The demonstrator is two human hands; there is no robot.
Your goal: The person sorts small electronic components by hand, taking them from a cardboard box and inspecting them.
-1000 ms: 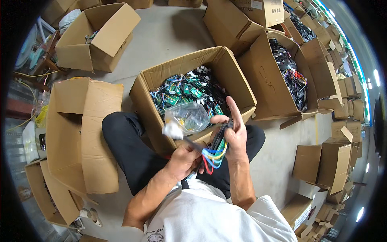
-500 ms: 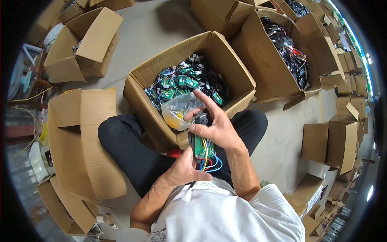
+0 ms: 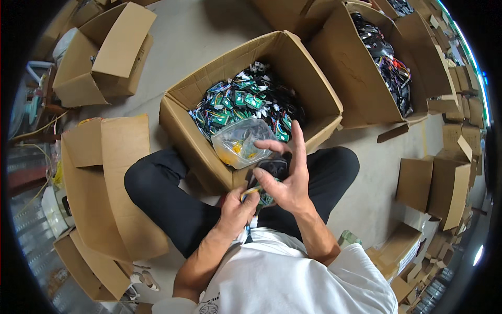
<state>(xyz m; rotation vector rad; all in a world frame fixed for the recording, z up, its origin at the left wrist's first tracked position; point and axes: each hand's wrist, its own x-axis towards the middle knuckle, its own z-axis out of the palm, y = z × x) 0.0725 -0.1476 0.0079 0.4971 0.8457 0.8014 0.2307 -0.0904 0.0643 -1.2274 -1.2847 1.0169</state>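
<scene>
Low in front of my lap, my left hand (image 3: 236, 208) is closed round a green circuit board (image 3: 266, 198) and its coloured wires. A black plastic part (image 3: 274, 167) sits at the board's far end, slightly blurred. Beside it, my right hand (image 3: 294, 183) has its fingers spread and its thumb near the black part; whether it touches is unclear. Just beyond lies a clear plastic bag (image 3: 243, 137) with small yellow pieces, inside a large open cardboard box (image 3: 196, 81). That box also holds a heap of small green circuit boards (image 3: 240, 99) with wires.
My crossed legs (image 3: 162, 193) flank the box. An open box of black cables (image 3: 392, 78) stands at the far right. Opened cartons (image 3: 110, 183) stand on the left, and smaller boxes (image 3: 431, 183) line the right side of the grey floor (image 3: 178, 42).
My left hand has moved up the circuit board and closed round the wires. The board has tilted, showing less of its green face. My right hand's fingers have spread and shifted slightly right.
</scene>
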